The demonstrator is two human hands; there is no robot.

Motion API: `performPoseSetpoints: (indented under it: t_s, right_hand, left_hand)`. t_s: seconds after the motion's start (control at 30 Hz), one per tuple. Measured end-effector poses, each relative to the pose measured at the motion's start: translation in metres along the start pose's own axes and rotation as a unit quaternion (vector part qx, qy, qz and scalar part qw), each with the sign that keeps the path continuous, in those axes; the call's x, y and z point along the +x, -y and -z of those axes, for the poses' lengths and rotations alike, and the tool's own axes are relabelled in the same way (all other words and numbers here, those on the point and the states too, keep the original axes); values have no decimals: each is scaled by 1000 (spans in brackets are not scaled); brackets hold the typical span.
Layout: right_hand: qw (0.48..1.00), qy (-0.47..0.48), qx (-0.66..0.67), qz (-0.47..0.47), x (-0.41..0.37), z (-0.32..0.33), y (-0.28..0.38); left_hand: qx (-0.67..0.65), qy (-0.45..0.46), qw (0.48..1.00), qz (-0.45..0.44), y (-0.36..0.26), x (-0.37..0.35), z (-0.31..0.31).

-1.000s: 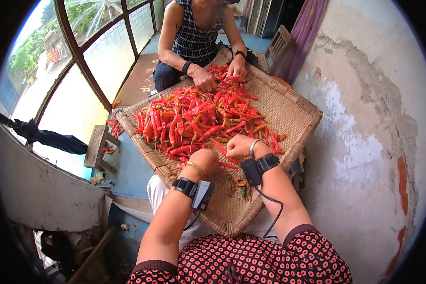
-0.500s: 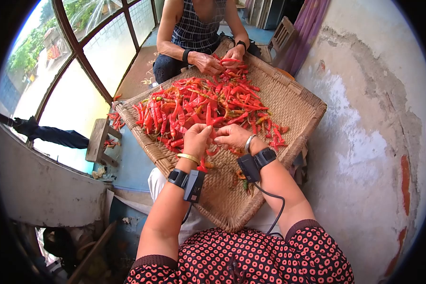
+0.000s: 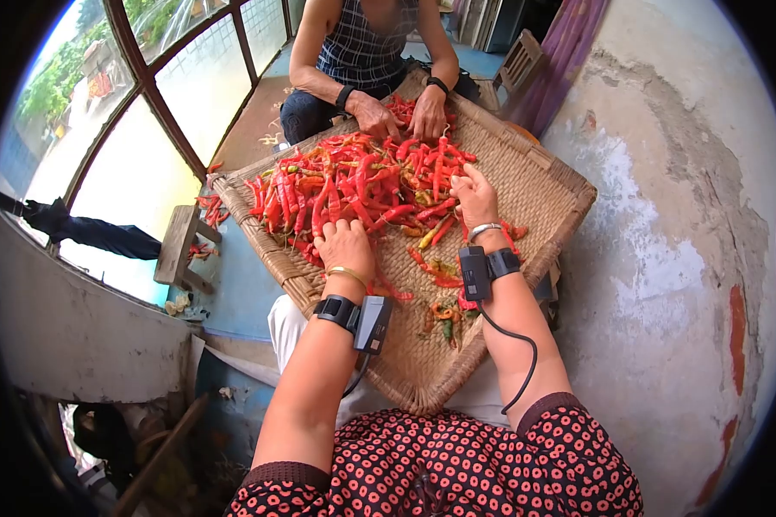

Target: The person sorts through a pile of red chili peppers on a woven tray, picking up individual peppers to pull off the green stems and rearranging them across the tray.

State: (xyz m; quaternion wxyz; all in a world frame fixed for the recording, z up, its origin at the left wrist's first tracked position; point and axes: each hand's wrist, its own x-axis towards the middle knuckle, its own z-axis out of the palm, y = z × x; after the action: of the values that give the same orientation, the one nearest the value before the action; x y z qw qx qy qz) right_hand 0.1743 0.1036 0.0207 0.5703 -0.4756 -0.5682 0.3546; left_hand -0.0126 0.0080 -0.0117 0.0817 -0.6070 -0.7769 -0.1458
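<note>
A large heap of red chili peppers lies on a woven tray. My left hand is palm down at the heap's near edge, its fingers curled against the peppers; the fingertips are partly hidden. At the heap's right side is my right hand, thumb and fingers drawn together beside some chilies. What either hand pinches, if anything, cannot be made out. Between my hands a few loose chilies rest on the weave. Closer to me is a small cluster of greenish and orange chilies.
Across the tray a person's hands reach into the heap's far end. A wooden stool and a dark folded umbrella are at the left, by the windows. A rough plaster wall rises on the right.
My hands were together over the near side of the heap and have moved apart. The left went slightly down onto the peppers, the right forward and right. The other person's hands lowered into the heap.
</note>
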Motion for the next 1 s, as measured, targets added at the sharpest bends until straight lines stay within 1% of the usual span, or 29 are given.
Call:
performPoseSetpoints:
  t_s: [0.03, 0.07, 0.1, 0.13, 0.2, 0.23, 0.27, 0.3, 0.33, 0.4, 0.43, 0.5, 0.53, 0.6, 0.73, 0.8, 0.83, 0.87, 0.93, 0.97, 1.0]
  right_hand:
    - [1000, 0, -1, -1, -1, 1, -4]
    - [993, -19, -111, 16, -3, 3, -8]
    - [974, -38, -221, 32, -7, 3, -6]
    - [972, 44, -231, 18, -11, 1, -6]
    - [938, 226, -252, 69, -22, -9, -1]
    - [914, 241, -311, 103, -28, -19, -3]
    - [885, 254, -367, 135, -35, -28, -5]
    - [868, 275, -391, 132, -41, -36, -4]
    - [863, 248, -373, 234, -45, -42, -12]
    - [851, 255, -388, 246, -46, -52, -20]
    - [851, 254, -387, 248, -45, -52, -19]
    - [775, 340, -493, 201, -43, -50, -18]
    - [775, 341, -494, 200, -44, -50, -17]
    - [751, 310, -541, 218, -44, -48, -16]
    - [752, 288, -550, 221, -45, -42, -16]
    - [730, 325, -578, 167, -42, -39, -11]
    - [743, 323, -568, 143, -40, -37, -10]
    - [742, 323, -569, 144, -38, -33, -8]
    - [797, 333, -499, 71, -36, -25, 0]
    - [808, 326, -481, 98, -37, -21, -4]
    - [808, 325, -482, 94, -36, -17, -6]
  left_hand:
    - [0, 1, 1000, 0, -1, 0, 2]
    - [1, 41, 999, -4, -1, 0, 5]
    - [2, 82, 997, -8, -2, 0, 7]
    - [2, 84, 996, -8, -2, -1, 6]
    - [5, 113, 994, -14, -1, 1, 1]
    - [6, 113, 993, -14, 0, 0, -1]
    - [13, 79, 997, -20, 0, -1, -3]
    - [20, 44, 998, -26, 1, -2, -4]
    - [22, 45, 998, -27, 0, -3, -6]
    - [-4, 87, 996, -28, 0, -1, -5]
    - [-3, 86, 996, -28, 0, -1, -3]
    - [-12, 116, 993, -24, -1, -1, 1]
    - [-13, 117, 993, -24, -1, -1, 1]
    - [13, 91, 996, -20, -2, -1, 0]
    - [27, 77, 996, -30, -1, -4, -1]
    - [29, 105, 993, -38, -1, -4, 2]
    - [28, 104, 994, -37, 0, -4, 3]
    - [23, 112, 993, -36, 0, -3, 2]
    - [15, 122, 992, -34, 0, -3, 6]
    - [4, 125, 991, -52, 0, -2, 8]
    - [-8, 129, 989, -72, -1, -3, 11]
